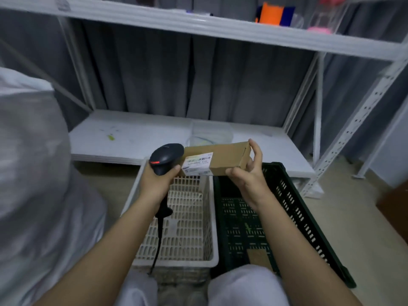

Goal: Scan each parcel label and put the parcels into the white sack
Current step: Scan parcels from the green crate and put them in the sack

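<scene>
A long, flat brown cardboard parcel sits at the centre of the frame, held level above two crates. A white label with a barcode and small print covers its left end; the print is too blurred to read. The right hand grips the parcel's right end, thumb under the near edge and fingers curled over the far corner. The left hand wraps its fingers round the handle of a black scanner, whose head touches or nearly touches the parcel's left end beside the label. A red strip shows on the scanner, and its cable hangs down into the white crate at lower centre.

Just right of it stands a dark green crate with a brown cardboard piece lying at its near end. The white sack fills the left side of the frame. Behind, a white metal shelf rack stands before grey curtains, on a beige floor.
</scene>
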Motion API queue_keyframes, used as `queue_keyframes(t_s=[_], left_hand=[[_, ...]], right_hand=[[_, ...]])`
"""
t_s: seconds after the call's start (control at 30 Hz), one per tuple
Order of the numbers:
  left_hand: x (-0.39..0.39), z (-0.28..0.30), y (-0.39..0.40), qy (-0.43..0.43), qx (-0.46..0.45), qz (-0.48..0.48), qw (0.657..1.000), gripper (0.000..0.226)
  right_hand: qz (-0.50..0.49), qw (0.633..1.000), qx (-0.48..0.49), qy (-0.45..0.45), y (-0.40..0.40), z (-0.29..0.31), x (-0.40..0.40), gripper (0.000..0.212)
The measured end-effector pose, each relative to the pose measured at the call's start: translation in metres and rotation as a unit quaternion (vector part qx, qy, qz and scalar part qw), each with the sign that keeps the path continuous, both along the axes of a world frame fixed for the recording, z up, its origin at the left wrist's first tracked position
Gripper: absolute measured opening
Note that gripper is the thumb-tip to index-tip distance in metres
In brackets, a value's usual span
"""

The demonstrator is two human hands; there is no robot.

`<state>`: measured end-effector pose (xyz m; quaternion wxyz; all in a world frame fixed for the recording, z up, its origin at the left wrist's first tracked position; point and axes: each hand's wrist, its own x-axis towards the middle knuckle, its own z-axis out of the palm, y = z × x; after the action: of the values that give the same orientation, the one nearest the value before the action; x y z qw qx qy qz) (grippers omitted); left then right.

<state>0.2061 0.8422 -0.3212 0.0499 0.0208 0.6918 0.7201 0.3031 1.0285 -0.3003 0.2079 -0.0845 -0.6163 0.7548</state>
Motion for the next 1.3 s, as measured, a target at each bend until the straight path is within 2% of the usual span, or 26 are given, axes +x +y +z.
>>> queue_keyframes(t_s=[0.17, 0.23, 0.33, 0.47, 0.57, 0.77, 1.03, 1.3], left_hand=[[0.003, 0.001, -0.037, -0.039, 0.088, 0.079, 0.992, 0.047], [0.0, 0.001, -0.047, -0.032, 0.089, 0.103, 0.99, 0.047], [-0.008, 0.0, -0.056, -0.025, 0.089, 0.113, 0.989, 0.052], [-0.017, -0.002, -0.059, -0.001, 0.055, 0.113, 0.992, 0.054], [-0.021, -0.004, -0.062, 0.006, 0.023, 0.104, 0.994, 0.05], [-0.014, -0.006, -0.063, 0.047, -0.047, 0.017, 0.998, 0.055], [-0.009, -0.014, -0.063, 0.055, -0.091, -0.018, 0.994, 0.057], [-0.008, -0.021, -0.061, 0.052, -0.129, -0.084, 0.987, 0.052]], right_hand=[[0.073, 0.995, -0.065, -0.026, -0.035, -0.002, -0.006, 0.107], [0.09, 0.989, -0.105, -0.049, -0.045, -0.011, -0.011, 0.097], [0.032, 0.991, -0.101, -0.087, -0.052, -0.02, -0.023, 0.067], [-0.021, 0.988, -0.063, -0.14, -0.051, -0.032, -0.039, 0.068], [-0.072, 0.985, -0.049, -0.148, -0.044, -0.037, -0.046, 0.061], [-0.144, 0.975, -0.039, -0.162, -0.032, -0.049, -0.052, 0.058], [-0.156, 0.973, -0.073, -0.154, -0.031, -0.054, -0.051, 0.06], [-0.166, 0.974, -0.055, -0.147, -0.029, -0.058, -0.054, 0.06]])
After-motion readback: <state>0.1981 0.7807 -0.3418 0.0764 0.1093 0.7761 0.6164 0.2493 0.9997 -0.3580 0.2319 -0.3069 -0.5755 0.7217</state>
